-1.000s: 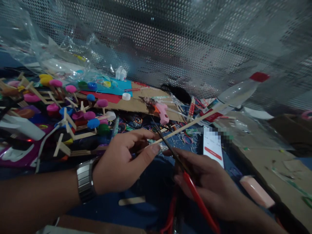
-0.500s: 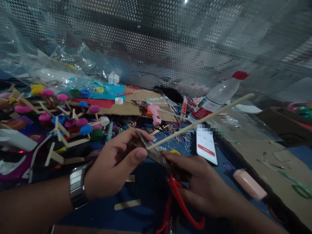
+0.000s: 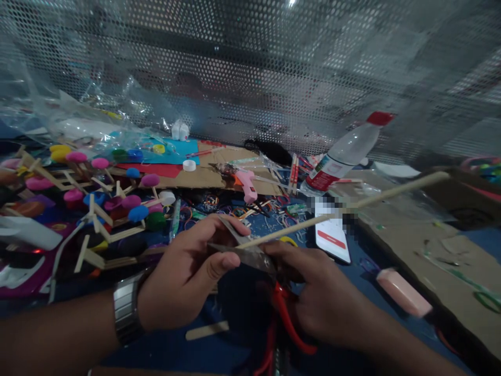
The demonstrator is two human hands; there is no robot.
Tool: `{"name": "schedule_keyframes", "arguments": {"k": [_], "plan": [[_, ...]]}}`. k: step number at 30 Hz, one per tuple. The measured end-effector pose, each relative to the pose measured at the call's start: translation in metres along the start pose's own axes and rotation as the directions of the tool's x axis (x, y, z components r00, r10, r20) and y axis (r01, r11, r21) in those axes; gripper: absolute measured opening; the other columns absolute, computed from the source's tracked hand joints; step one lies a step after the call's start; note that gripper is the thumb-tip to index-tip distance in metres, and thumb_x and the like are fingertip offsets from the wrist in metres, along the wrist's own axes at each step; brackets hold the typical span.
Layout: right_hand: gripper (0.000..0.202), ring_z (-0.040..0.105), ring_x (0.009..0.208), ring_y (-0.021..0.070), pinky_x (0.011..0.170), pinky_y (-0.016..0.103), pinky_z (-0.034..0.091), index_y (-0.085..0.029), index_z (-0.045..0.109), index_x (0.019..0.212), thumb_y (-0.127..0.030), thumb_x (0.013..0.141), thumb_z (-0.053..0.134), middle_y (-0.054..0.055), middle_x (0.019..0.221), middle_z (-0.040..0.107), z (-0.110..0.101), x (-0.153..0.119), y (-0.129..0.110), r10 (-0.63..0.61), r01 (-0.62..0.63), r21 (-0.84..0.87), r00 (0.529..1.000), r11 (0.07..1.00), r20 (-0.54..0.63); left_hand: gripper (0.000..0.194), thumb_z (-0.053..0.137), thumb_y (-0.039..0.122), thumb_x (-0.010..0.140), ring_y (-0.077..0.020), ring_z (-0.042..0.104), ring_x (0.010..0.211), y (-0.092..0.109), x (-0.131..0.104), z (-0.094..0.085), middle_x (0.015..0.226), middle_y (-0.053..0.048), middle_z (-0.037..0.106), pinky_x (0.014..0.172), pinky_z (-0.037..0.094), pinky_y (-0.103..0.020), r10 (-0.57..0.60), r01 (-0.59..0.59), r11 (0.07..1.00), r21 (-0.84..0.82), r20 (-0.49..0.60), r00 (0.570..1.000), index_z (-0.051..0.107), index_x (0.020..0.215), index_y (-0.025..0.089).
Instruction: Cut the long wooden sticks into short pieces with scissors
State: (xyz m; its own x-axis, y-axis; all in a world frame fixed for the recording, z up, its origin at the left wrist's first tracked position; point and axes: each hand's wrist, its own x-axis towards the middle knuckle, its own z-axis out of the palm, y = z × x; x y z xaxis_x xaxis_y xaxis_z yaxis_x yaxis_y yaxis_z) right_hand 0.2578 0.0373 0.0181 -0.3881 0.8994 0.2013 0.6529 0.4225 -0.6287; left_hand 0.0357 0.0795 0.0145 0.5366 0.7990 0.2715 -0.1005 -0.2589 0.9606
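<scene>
I am watching two bare hands working near each other over a blue table [image 3: 156, 357], with a gap between them. The right hand [image 3: 329, 292] is gripping a pair of scissors [image 3: 256, 259] by its red handle, while the blades are pointing left and standing apart in a V. A long pale stick [image 3: 305, 225] is slanting up to the right, its near end sitting between those blades, just beside the left thumb. The left hand [image 3: 182, 271] is curling around the blade tips, thumb lower and fingers higher (whether it is pinching the hidden end of the stick, I cannot tell). A metal watch [image 3: 127, 308] is circling the left wrist.

The stick is crossing in front of a phone [image 3: 332, 238], whose face is partly blurred. Beyond that, a bottle [image 3: 331, 159] with a red cap is standing, and to its left a pink glue gun [image 3: 247, 186] is lying near some cardboard [image 3: 188, 180]. Farther left, round pieces [image 3: 138, 213] in pink, blue and yellow are crowding among wooden sticks. A flat wooden stick [image 3: 206, 330] is lying below the hands, and a pale pink block [image 3: 404, 292] is resting beyond the right forearm
</scene>
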Motion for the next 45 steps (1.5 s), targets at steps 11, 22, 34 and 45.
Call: {"name": "schedule_keyframes", "arguments": {"k": [11,22,34,45], "plan": [[0.051,0.051,0.047,0.0134,0.045,0.024,0.037,-0.017,0.063,0.115,-0.006,0.067,0.05,-0.002,0.061,0.062,-0.005,0.0,-0.005,0.042,-0.038,-0.042,0.994,0.998,0.098,0.033,0.054,0.048,0.095,-0.012,0.053,0.066,-0.002,-0.001,0.001,0.086,-0.003,0.061,0.053,0.041,-0.02,-0.063,0.063,0.997,-0.038,0.019,0.998,0.058,0.116,0.023],[0.038,0.053,0.051,0.0119,0.049,0.023,0.041,-0.016,0.067,0.105,-0.008,0.07,0.053,0.0,0.066,0.066,-0.005,0.0,-0.01,0.031,-0.037,0.08,0.997,0.996,0.072,0.028,0.053,0.044,0.096,-0.0125,0.053,0.07,0.003,-0.003,0.004,0.087,-0.002,0.061,0.059,0.043,-0.021,-0.041,0.041,0.999,-0.021,-0.028,0.999,0.061,0.112,0.022],[0.031,0.049,0.049,0.0118,0.048,0.023,0.041,-0.015,0.068,0.104,-0.013,0.075,0.056,0.001,0.066,0.065,-0.004,0.006,0.0,-0.05,0.05,0.037,0.999,0.998,0.011,0.06,0.052,0.063,0.089,-0.0123,0.047,0.058,-0.001,0.004,-0.001,0.075,-0.003,0.057,0.048,0.04,-0.022,0.04,-0.04,0.998,-0.042,-0.001,0.999,0.056,0.131,0.02],[0.036,0.054,0.053,0.0135,0.049,0.023,0.041,-0.02,0.062,0.109,-0.019,0.073,0.068,-0.001,0.07,0.065,0.0,0.002,0.0,-0.044,0.043,-0.121,0.999,0.992,-0.006,0.041,0.057,0.057,0.091,-0.0092,0.046,0.053,-0.001,0.0,0.002,0.069,0.001,0.053,0.045,0.037,-0.018,0.007,-0.007,0.992,-0.126,-0.004,1.0,0.062,0.111,0.021]]}}
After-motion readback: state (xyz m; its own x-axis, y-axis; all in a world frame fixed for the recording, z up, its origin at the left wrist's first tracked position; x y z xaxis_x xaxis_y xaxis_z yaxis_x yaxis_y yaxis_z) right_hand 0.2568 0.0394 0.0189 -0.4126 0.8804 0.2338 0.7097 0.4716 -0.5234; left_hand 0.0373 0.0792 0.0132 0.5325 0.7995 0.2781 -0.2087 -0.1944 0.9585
